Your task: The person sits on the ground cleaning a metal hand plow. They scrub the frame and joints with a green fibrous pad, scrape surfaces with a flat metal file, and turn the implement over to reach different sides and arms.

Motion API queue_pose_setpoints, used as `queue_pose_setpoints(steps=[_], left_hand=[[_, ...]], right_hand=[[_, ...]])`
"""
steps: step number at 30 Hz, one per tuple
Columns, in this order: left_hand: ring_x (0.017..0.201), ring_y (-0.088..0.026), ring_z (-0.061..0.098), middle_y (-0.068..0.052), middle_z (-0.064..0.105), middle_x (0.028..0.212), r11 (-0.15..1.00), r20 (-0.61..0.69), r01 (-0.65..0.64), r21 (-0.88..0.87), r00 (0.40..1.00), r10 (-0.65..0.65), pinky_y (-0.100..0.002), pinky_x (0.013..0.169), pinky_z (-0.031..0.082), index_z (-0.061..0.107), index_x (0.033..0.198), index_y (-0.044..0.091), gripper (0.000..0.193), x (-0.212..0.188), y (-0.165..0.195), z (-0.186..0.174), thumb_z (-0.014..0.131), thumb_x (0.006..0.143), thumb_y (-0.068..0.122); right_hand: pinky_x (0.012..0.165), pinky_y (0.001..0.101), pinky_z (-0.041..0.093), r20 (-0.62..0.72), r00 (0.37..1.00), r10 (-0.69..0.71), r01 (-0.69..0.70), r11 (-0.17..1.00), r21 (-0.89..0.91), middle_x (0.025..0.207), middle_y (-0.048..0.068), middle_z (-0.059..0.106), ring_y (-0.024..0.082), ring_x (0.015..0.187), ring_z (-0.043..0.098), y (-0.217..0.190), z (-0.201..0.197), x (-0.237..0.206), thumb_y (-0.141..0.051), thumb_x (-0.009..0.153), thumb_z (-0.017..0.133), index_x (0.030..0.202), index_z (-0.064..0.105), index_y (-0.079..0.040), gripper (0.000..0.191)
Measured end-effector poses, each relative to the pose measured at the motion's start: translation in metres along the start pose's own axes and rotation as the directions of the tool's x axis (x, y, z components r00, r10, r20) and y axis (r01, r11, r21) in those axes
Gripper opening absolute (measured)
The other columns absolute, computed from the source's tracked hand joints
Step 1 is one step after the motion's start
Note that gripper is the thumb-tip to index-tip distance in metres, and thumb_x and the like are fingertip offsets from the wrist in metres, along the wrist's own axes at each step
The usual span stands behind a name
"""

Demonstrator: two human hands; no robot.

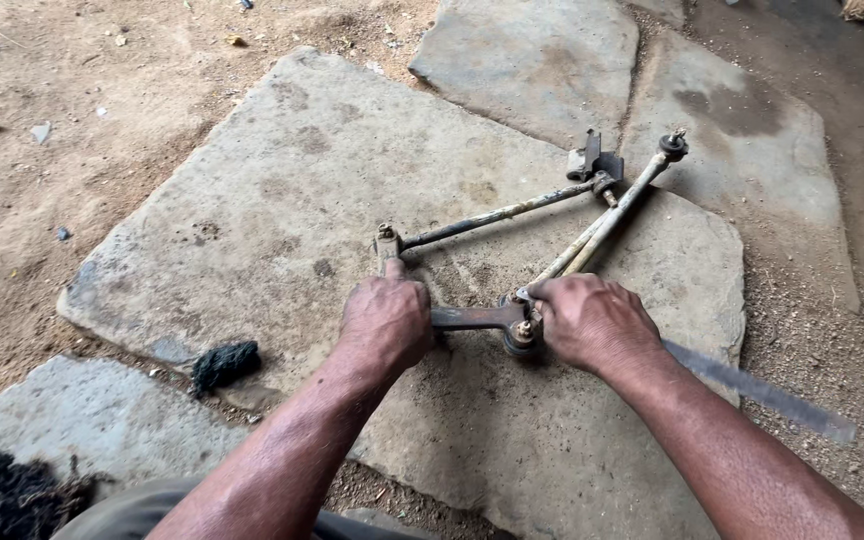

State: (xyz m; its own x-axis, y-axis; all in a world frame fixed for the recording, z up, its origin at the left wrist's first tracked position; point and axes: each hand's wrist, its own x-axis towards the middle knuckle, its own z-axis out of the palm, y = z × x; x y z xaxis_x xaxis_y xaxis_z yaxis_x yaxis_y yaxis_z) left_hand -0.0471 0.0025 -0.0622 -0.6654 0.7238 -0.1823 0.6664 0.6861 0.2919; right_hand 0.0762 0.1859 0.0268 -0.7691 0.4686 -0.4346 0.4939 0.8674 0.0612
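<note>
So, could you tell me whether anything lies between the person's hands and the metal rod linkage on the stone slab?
Nothing visible does. The left hand and the right hand already rest on the rod linkage, either side of its near joint, on the stone slab.

Both my hands are down on this rusty steering linkage (512, 255) laid out on a big flat stone slab (282, 190). My left hand (385, 320) is clamped over the short arm near the end joint, and my right hand (592, 322) is wrapped around the ball joint where the two long rods meet. A flat metal blade (762, 390) sticks out from under my right wrist. There's a black rag (225, 363) lying at the slab's edge, dirt all around.
</note>
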Motion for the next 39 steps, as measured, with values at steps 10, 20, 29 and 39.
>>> queue_pose_setpoints(steps=[10, 20, 29, 39], left_hand=[[0.082, -0.031, 0.072, -0.030, 0.061, 0.123, 1.000, -0.074, -0.027, 0.008, 0.997, 0.028, -0.045, 0.071, 0.059, 0.073, 0.090, 0.005, 0.019, -0.006, -0.001, 0.005, 0.058, 0.092, 0.016], [0.083, -0.027, 0.068, -0.019, 0.074, 0.113, 0.999, 0.063, -0.029, -0.029, 0.998, 0.030, -0.041, 0.077, 0.053, 0.071, 0.102, 0.010, 0.019, 0.013, -0.010, 0.013, 0.058, 0.094, 0.021], [0.076, -0.029, 0.072, -0.034, 0.058, 0.131, 0.998, -0.161, -0.055, 0.009, 0.985, 0.056, -0.043, 0.068, 0.060, 0.073, 0.093, 0.006, 0.020, 0.003, -0.008, 0.013, 0.057, 0.093, 0.018], [0.079, -0.028, 0.072, -0.030, 0.052, 0.135, 1.000, -0.017, 0.000, 0.015, 1.000, 0.000, -0.042, 0.066, 0.062, 0.071, 0.102, 0.005, 0.021, -0.003, -0.002, -0.004, 0.056, 0.097, 0.019]], right_hand=[[0.071, 0.0345, 0.066, 0.163, 0.987, -0.001, 0.057, 0.939, -0.339, 0.098, 0.011, 0.068, 0.018, 0.075, 0.066, -0.039, -0.005, 0.014, -0.016, 0.113, 0.039, 0.127, 0.063, -0.006, 0.030], [0.076, 0.0447, 0.058, -0.281, 0.919, -0.278, 0.244, 0.958, -0.152, 0.103, 0.009, 0.077, 0.022, 0.085, 0.066, 0.052, 0.013, 0.014, -0.040, 0.101, 0.067, 0.129, 0.074, -0.025, 0.032], [0.099, 0.0440, 0.057, 0.053, 0.992, 0.114, -0.120, 0.984, 0.132, 0.105, 0.008, 0.078, 0.022, 0.096, 0.075, 0.021, 0.015, -0.023, -0.039, 0.100, 0.059, 0.137, 0.066, -0.030, 0.038], [0.093, 0.0405, 0.061, -0.093, 0.994, 0.053, -0.043, 0.994, 0.101, 0.100, 0.006, 0.078, 0.019, 0.090, 0.075, 0.028, 0.016, -0.034, -0.034, 0.096, 0.065, 0.130, 0.069, -0.025, 0.035]])
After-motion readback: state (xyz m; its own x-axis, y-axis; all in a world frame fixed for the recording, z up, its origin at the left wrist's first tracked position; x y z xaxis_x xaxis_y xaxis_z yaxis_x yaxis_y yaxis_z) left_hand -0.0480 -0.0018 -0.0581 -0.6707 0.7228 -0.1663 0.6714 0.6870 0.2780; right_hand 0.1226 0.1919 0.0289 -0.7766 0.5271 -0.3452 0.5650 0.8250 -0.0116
